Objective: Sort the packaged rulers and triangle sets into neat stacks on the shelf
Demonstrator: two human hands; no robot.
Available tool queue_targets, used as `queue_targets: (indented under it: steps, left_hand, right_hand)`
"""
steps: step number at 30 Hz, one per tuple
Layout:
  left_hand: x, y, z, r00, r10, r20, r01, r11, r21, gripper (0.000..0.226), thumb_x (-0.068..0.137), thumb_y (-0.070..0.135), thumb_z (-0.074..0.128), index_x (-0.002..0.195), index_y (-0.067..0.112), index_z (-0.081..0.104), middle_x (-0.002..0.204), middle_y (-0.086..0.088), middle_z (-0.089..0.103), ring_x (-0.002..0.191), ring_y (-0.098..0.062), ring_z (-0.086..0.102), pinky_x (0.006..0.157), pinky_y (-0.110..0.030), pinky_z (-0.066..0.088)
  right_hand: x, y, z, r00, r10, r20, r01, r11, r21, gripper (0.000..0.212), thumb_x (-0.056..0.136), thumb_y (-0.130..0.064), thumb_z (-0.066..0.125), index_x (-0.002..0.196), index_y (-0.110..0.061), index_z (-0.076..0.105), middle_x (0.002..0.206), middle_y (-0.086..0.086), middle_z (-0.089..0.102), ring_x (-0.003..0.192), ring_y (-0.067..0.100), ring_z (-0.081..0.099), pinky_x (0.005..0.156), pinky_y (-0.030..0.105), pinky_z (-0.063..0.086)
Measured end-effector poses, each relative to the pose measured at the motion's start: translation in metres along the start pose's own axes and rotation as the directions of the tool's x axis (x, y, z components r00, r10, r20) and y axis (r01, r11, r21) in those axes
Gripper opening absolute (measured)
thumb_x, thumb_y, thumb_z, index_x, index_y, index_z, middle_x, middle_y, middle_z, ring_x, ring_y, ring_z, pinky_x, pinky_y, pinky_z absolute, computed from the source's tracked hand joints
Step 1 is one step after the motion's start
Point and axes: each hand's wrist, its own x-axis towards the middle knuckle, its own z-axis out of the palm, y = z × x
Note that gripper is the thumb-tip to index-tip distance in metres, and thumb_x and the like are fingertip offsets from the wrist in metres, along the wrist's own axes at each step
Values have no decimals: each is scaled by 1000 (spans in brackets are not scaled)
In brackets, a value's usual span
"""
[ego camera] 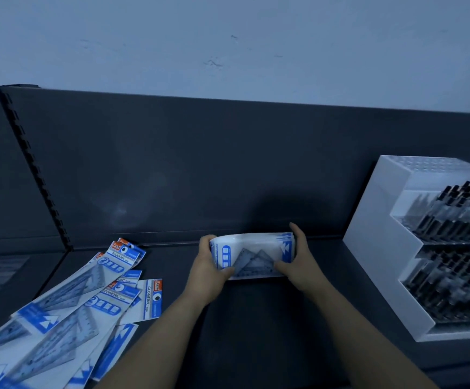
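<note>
A stack of blue-and-white packaged triangle sets (252, 255) stands on its long edge on the dark shelf (256, 318), near the back panel. My left hand (208, 272) grips its left end and my right hand (301, 262) grips its right end, thumbs in front. Several more packages of triangle sets (68, 304) lie fanned out and overlapping at the lower left of the shelf, labels reading "GEOMETRIC".
A white tiered display rack (379, 248) filled with dark pens stands at the right, close to my right hand. The dark back panel (186, 169) rises behind the shelf. A slotted upright (34, 169) divides off the shelf bay at the left.
</note>
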Motion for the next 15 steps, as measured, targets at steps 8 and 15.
queue_targets:
  steps: [8, 15]
  left_hand:
    - [34, 8, 16, 993, -104, 52, 102, 994, 51, 75, 77, 1, 75, 131, 20, 27, 92, 8, 57, 71, 0, 55, 49, -6, 41]
    - [32, -4, 16, 994, -44, -100, 64, 975, 212, 118, 67, 23, 86, 153, 21, 6, 155, -3, 16, 141, -21, 24, 114, -34, 28]
  right_hand:
    - [33, -6, -9, 995, 92, 40, -85, 985, -149, 93, 72, -23, 71, 146, -40, 19, 142, 4, 35, 116, 18, 51, 89, 25, 48]
    - [33, -5, -1, 994, -48, -99, -16, 828, -560, 64, 86, -39, 59, 144, -30, 35, 151, 4, 17, 138, 23, 20, 116, 37, 21]
